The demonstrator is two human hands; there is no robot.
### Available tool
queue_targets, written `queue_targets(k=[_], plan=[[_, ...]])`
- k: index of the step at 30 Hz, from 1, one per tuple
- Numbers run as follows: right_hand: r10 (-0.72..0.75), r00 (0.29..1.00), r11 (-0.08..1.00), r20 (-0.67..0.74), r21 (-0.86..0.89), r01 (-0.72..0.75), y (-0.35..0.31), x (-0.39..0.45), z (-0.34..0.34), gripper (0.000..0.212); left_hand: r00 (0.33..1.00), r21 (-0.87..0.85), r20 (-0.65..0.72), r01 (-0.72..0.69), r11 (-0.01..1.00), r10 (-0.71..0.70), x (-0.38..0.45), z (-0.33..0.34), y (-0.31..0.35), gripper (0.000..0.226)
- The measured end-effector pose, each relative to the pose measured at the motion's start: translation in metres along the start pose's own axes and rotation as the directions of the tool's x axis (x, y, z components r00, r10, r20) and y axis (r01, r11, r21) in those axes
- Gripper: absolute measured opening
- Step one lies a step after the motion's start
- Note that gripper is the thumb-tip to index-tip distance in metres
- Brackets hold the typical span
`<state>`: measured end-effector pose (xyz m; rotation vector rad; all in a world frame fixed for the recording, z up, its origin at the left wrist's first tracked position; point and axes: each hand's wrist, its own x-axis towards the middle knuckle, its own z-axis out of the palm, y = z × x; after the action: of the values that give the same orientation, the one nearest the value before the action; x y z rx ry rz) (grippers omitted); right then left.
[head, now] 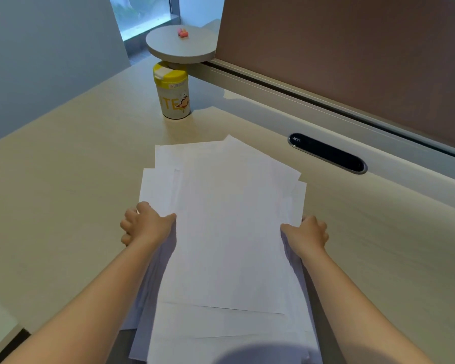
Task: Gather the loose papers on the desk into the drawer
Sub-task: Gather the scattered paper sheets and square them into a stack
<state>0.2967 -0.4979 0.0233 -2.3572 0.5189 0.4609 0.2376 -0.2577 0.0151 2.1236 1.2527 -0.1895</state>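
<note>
Pale wood-grain desk (63, 206) is seen from above, backed by a brown fabric partition panel (352, 61) along its far edge, with a window at the far left corner. An uneven stack of plain white paper sheets (221, 232) is gripped at both long sides: the left hand (145, 224) is closed on the left edge, thumb on top and fingers curled under, and the right hand (306, 233) is closed on the right edge the same way. The sheets are fanned and misaligned, corners sticking out at the far end. The near end of the stack is overhanging the desk's near edge toward the person. No other loose sheets are seen on the desk surface in view.

Beyond the stack, toward the far edge, a cream cylindrical canister with a yellow lid (172, 93) is stood upright, well apart from the papers. Above it a round grey shelf disc (181, 46) is mounted, with a small pink-orange item (183, 32) on top. A black oval cable grommet (327, 152) is set in the desk near the partition, right of the stack.

Progress judged: gathering appears done or nearly done, squaring of the stack is not. The drawer is not in view, so placing the papers inside is judged to be left.
</note>
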Motion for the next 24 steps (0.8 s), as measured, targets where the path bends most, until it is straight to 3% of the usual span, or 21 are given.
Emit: queue_targets(k=[5,11,14,16,18,19,20,22,24], plan=[[-0.077,0.989,0.996,0.124,0.048,0.072,-0.013,0.003,0.009,0.060,0.995,0.124,0.058,-0.082,0.989,0.075,0.000,0.004,0.008,0.071],[-0.198,0.966,0.976,0.166,0.127,0.178,-0.026,0.019,0.016,0.031,0.956,0.145,0.152,-0.271,0.952,0.249,0.015,0.009,0.029,0.064],[-0.226,0.956,0.958,0.185,0.221,0.184,-0.029,0.026,0.011,0.027,0.945,0.086,0.174,-0.294,0.952,0.276,0.030,0.005,0.027,0.054],[-0.188,0.970,0.960,0.152,0.237,0.148,-0.026,0.029,0.007,0.008,0.957,0.034,0.139,-0.262,0.965,0.255,0.033,0.000,0.024,0.055],[-0.112,0.990,0.977,0.084,0.194,0.094,-0.021,0.028,0.005,0.021,0.974,0.002,0.132,-0.188,0.982,0.186,0.030,-0.004,0.023,0.061],[-0.074,0.996,0.984,0.050,0.164,0.065,-0.018,0.027,0.004,0.010,0.977,0.000,0.150,-0.156,0.988,0.154,0.026,-0.005,0.024,0.063],[-0.036,0.999,0.992,0.009,0.120,0.035,-0.016,0.024,0.004,0.015,0.976,0.002,0.173,-0.133,0.991,0.131,0.023,-0.004,0.025,0.064],[0.028,1.000,0.994,0.007,0.102,-0.028,-0.015,0.023,0.007,0.048,0.970,-0.003,0.219,-0.110,0.994,0.108,0.016,-0.001,0.028,0.066],[0.039,0.999,0.989,0.020,0.142,-0.041,-0.019,0.019,0.010,0.048,0.963,0.008,0.247,-0.112,0.994,0.106,0.006,0.003,0.030,0.066]])
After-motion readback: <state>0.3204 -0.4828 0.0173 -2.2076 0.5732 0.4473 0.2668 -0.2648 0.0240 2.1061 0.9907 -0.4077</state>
